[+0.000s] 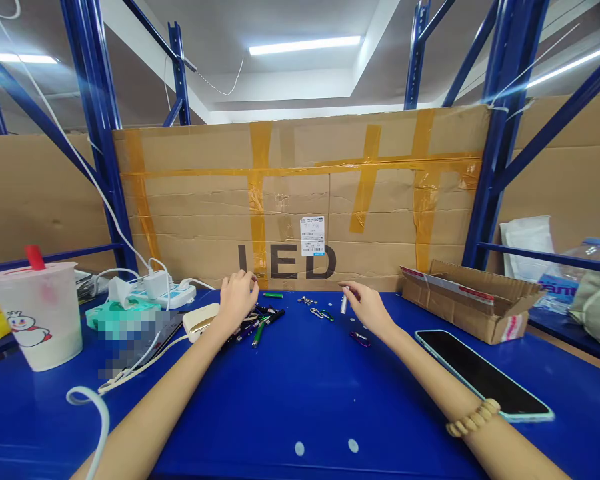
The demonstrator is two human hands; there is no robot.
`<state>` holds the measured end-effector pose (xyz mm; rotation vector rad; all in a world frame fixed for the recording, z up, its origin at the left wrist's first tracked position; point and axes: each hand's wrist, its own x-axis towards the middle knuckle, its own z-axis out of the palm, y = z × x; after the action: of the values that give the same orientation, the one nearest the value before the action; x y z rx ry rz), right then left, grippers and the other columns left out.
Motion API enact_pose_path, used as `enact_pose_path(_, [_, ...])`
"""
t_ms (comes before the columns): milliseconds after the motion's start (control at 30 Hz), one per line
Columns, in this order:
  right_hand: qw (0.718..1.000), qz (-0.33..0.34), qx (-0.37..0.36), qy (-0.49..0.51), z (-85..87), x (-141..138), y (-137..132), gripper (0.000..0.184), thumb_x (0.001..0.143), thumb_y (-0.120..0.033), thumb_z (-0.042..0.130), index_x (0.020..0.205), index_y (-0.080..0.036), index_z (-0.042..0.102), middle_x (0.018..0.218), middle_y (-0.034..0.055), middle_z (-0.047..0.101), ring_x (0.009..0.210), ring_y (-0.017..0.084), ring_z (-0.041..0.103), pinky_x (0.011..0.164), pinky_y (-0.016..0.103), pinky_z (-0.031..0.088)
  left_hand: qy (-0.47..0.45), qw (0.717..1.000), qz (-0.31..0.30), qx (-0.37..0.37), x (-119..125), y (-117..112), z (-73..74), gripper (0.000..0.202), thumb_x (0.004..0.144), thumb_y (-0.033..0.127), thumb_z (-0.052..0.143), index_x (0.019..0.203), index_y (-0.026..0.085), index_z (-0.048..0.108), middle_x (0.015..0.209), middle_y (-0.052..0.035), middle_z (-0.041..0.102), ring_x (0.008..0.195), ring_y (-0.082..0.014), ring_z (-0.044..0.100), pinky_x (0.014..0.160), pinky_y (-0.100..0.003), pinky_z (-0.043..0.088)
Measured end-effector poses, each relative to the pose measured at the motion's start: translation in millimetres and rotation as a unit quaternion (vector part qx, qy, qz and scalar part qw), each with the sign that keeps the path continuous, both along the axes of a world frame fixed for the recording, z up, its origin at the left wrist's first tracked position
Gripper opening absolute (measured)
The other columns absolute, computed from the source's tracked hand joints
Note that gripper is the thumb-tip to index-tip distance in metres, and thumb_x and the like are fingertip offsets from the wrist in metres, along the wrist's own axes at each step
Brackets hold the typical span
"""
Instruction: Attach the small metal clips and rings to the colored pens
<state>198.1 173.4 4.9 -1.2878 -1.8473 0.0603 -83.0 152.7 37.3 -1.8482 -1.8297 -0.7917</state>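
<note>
My left hand [237,299] is over the left edge of a pile of small dark, purple and green metal pieces [260,323], its back toward me and its fingers loosely bent and apart. Nothing shows in it, though its fingertips are partly hidden. To the right, my right hand [367,307] has thumb and forefinger close together at a small white tube [344,305]; it appears pinched there. Between the hands lie several tiny silver pieces [307,301] and silver and green carabiners [323,314]. A purple carabiner [360,339] rests below my right hand.
A phone [483,373] and an open cardboard box [450,300] are at right. On the left stand a drink cup [35,320], a teal tissue pack [123,315], a power strip [180,293] and white cables. A large cardboard sheet [205,207] closes off the back of the blue table [280,400].
</note>
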Motion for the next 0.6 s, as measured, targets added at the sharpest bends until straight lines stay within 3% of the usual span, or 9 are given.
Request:
enact_pose_path(133, [0.999, -0.002, 0.041, -0.029, -0.8, 0.0, -1.7, 0.033, 0.087, -0.018, 0.035, 0.112, -0.017, 0.057, 0.095, 0.0058, 0.059, 0.083, 0.015, 0.055, 0.071, 0.025, 0.042, -0.047, 0.997, 0.048, 0.039, -20.1, 0.2, 9.0, 0.022, 0.083, 0.022, 0.037, 0.089, 0.019, 0.057, 0.094, -0.0055, 0.059, 0.094, -0.0237, 0.051, 0.08, -0.037, 0.035])
enact_pose_path(233, [0.998, -0.012, 0.06, -0.028, 3.4, 1.7, -5.3, 0.028, 0.085, -0.019, 0.041, 0.107, -0.016, 0.059, 0.092, 0.0049, 0.059, 0.079, 0.014, 0.056, 0.07, 0.024, 0.043, -0.1, 0.99, 0.072, 0.074, -37.9, -0.2, 14.4, 0.021, 0.082, 0.024, 0.039, 0.09, 0.019, 0.057, 0.095, -0.0052, 0.058, 0.095, -0.0236, 0.05, 0.08, -0.037, 0.035])
enact_pose_path(367, [0.995, -0.023, 0.097, 0.016, 12.5, 5.8, -8.7, 0.023, 0.082, -0.031, 0.05, 0.093, -0.015, 0.062, 0.079, 0.0037, 0.059, 0.066, 0.012, 0.054, 0.063, 0.024, 0.042, -0.143, 0.979, 0.09, 0.114, -52.9, -1.6, 20.4, 0.02, 0.079, 0.025, 0.041, 0.09, 0.019, 0.057, 0.095, -0.0055, 0.058, 0.095, -0.0233, 0.051, 0.081, -0.036, 0.036])
enact_pose_path(500, [0.984, -0.029, 0.143, 0.102, 17.0, 12.8, -5.2, 0.035, 0.076, -0.047, 0.053, 0.083, -0.014, 0.061, 0.076, 0.0044, 0.059, 0.06, 0.011, 0.052, 0.06, 0.023, 0.043, -0.156, 0.973, 0.098, 0.14, -58.9, -2.7, 26.1, 0.02, 0.077, 0.025, 0.041, 0.087, 0.019, 0.058, 0.094, -0.0048, 0.059, 0.095, -0.0237, 0.052, 0.082, -0.037, 0.037])
enact_pose_path(600, [0.984, -0.048, 0.128, 0.117, 15.4, 18.8, -0.9, 0.039, 0.072, -0.051, 0.056, 0.081, -0.014, 0.061, 0.073, 0.0044, 0.059, 0.06, 0.012, 0.054, 0.058, 0.024, 0.042, -0.166, 0.975, 0.1, 0.113, -63.1, -0.3, 26.3, 0.022, 0.076, 0.026, 0.042, 0.087, 0.019, 0.059, 0.093, -0.0044, 0.06, 0.093, -0.0232, 0.053, 0.081, -0.036, 0.039])
